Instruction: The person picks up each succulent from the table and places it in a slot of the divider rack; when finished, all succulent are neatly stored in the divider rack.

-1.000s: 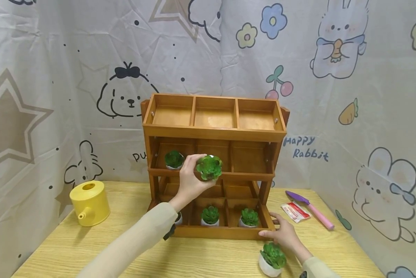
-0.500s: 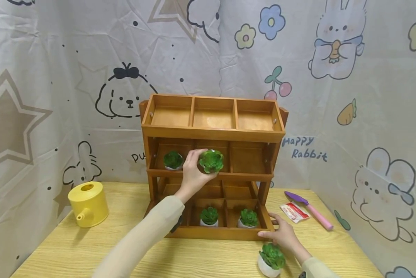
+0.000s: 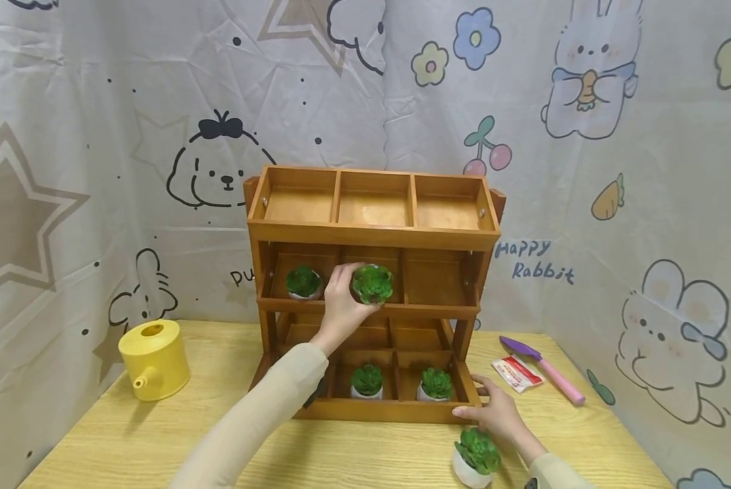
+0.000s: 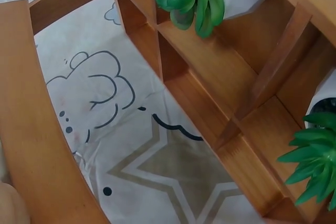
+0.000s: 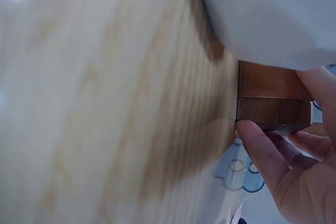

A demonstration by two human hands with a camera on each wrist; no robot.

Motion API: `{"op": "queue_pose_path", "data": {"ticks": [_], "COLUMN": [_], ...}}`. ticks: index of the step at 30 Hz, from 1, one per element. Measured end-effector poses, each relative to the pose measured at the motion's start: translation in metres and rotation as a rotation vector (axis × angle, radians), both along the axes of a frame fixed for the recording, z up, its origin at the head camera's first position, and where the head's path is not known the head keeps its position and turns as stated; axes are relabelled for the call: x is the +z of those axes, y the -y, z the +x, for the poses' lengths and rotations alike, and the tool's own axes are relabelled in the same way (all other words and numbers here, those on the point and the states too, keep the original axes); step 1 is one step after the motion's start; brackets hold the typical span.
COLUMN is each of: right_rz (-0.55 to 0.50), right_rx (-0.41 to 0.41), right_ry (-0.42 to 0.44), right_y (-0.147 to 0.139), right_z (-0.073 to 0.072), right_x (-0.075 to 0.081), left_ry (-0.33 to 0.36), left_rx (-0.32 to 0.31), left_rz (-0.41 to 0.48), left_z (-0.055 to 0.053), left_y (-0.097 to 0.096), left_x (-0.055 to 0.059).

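Note:
My left hand point(image 3: 343, 302) grips a green potted succulent point(image 3: 372, 284) at the front of the wooden shelf's middle tier, overlapping the centre compartment. Its pot is mostly hidden. Left of it, another succulent in a white pot point(image 3: 303, 281) sits in the left compartment. My right hand point(image 3: 496, 411) holds the lower right front corner of the three-tier wooden shelf point(image 3: 374, 234); in the right wrist view the fingers point(image 5: 262, 153) wrap that corner point(image 5: 273, 111). Beside this hand a potted succulent point(image 3: 476, 456) stands on the table.
The bottom tier bears two potted succulents, one in the centre point(image 3: 367, 380) and one on the right point(image 3: 435, 385); my left sleeve covers its left part. A yellow watering can point(image 3: 154, 360) stands left. At right lie a purple-and-pink trowel point(image 3: 542, 370) and a red-and-white packet point(image 3: 518, 373).
My left hand has moved slightly right and up with the succulent, then slowed almost to a stop. The right hand keeps its hold on the shelf corner.

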State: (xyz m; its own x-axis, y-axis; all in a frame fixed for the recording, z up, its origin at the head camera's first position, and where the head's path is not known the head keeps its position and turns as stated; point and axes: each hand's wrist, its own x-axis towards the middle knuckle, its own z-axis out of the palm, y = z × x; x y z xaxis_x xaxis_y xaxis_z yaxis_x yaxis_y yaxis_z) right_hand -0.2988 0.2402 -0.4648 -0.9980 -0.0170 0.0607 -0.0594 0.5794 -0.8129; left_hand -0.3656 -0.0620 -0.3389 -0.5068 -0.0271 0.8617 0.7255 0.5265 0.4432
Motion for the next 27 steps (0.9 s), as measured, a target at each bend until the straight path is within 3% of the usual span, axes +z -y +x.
{"op": "queue_pose_path", "data": {"ticks": [9, 17, 27], "right_rz": [0.009, -0.01, -0.003], "right_rx": [0.004, 0.016, 0.01], "right_ry": [-0.005, -0.004, 0.003], "right_y": [-0.001, -0.001, -0.001], "right_z": [-0.001, 0.0, -0.001], "right_x": [-0.001, -0.001, 0.0], "left_ry": [0.107, 0.152, 0.308], "left_rx": [0.016, 0.053, 0.106], "left_rz": [-0.056, -0.103, -0.134], "left_z": [0.001, 0.001, 0.003], "left_y": [-0.001, 0.0, -0.002], "left_x": [0.004, 0.007, 0.017]}}
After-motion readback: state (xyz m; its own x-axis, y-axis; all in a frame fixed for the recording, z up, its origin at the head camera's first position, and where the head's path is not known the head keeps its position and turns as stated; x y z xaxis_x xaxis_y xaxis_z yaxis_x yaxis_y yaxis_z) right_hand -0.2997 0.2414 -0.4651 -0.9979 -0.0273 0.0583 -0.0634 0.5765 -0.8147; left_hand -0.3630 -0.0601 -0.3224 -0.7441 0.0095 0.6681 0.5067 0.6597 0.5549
